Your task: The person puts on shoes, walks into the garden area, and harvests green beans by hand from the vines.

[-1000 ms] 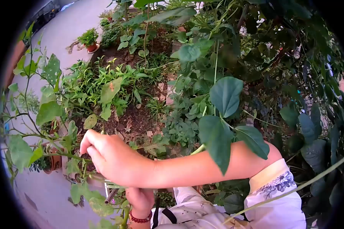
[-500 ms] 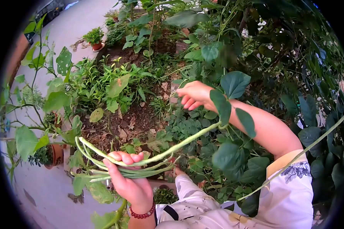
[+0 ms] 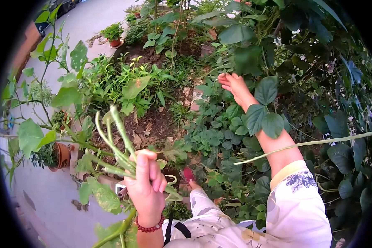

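Note:
My left hand (image 3: 148,188) is closed around a bunch of long green beans (image 3: 123,131). Their near ends fan up and leftward out of the fist, and the other ends curl out below it. My right hand (image 3: 234,86) reaches forward along the edge of the climbing vines, fingers stretched out and holding nothing that I can see. Bean leaves (image 3: 265,118) hang in front of my right forearm. A single long bean (image 3: 310,143) slants across that arm from the right, nearer to the camera and apart from both hands.
Dense vines (image 3: 339,82) fill the right side. Low leafy plants (image 3: 120,78) grow in brown soil (image 3: 153,120) ahead. Potted plants stand by the paving, in a terracotta pot (image 3: 61,156) on the left and a smaller pot (image 3: 115,42) farther off. A thick stem (image 3: 120,231) rises near my left wrist.
My left hand has turned the bunch upward, and the bean that reached far right has swung with it. My right hand has moved forward and right, its fingers straighter.

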Motion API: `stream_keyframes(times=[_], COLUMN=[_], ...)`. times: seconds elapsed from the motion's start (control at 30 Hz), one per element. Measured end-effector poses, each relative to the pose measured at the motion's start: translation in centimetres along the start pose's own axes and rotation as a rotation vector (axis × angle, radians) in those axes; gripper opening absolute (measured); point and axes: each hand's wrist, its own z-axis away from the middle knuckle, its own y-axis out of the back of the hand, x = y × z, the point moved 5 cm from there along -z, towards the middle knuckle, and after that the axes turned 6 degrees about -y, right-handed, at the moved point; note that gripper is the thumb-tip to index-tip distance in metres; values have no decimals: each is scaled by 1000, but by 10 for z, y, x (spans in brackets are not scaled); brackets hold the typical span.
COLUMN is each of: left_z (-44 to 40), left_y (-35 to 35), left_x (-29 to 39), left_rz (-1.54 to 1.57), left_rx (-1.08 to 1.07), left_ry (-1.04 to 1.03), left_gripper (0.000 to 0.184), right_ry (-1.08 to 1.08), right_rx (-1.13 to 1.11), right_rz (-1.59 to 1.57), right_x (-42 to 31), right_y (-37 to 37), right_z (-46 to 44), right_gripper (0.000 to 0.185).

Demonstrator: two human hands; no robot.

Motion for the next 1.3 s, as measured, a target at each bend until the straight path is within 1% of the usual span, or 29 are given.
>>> stream_keyframes(times=[0.07, 0.1, 0.2, 0.27, 0.33, 0.4, 0.47, 0.53, 0.57, 0.7, 0.83, 0.97, 1.0, 1.1, 1.2, 1.23, 1.3], left_z=[1, 0, -6, -11, -17, -21, -20, -11, -4, 4, 5, 7, 8, 8, 10, 9, 12], left_y=[-1, 1, 4, 9, 8, 8, 10, 4, 1, -3, -1, 3, 4, 7, 10, 9, 7], left_x=[-2, -4, -11, -21, -37, -55, -78, -92, -95, -99, -103, -109, -110, -116, -118, -117, -114], left_rz=[-47, -64, -115, -185, -307, -410, -400, -320, -300, -207, -93, 23, 19, 20, 31, -6, -94], left_rx=[45, 35, 51, 0, -67, -142, -238, -395, -478, -484, -404, -383, -372, -354, -357, -365, -414], left_ry=[75, 90, 74, 82, 84, 127, 290, 462, 523, 599, 657, 708, 713, 720, 727, 735, 717], left_gripper=[20, 22, 22, 22, 25, 30, 33, 34, 35, 32, 28, 27, 27, 25, 24, 24, 26], right_ry=[109, 96, 27, 142, 83, -9, -29, -58, -58, -116, -162, -111, -88, -2, 78, 67, 46], right_rx=[-51, -200, -360, -370, -398, -410, -333, -282, -248, -170, -188, -166, -160, -149, -196, -213, -157], right_rz=[76, -54, -66, 86, 13, -138, -122, -175, -146, -122, -335, -518, -563, -559, -588, -623, -628], right_x=[-12, -14, -20, -23, -26, -33, -41, -42, -41, -27, -13, -6, -5, -6, -11, -14, -16], right_y=[-19, -31, -61, -82, -92, -97, -95, -91, -88, -82, -84, -91, -92, -95, -101, -102, -102], right_z=[21, 35, 83, 119, 142, 159, 166, 164, 163, 157, 158, 167, 170, 178, 189, 191, 195], right_gripper=[33, 32, 27, 13, 14, 19, 19, 20, 21, 21, 21, 22, 26, 29, 31, 32, 31])
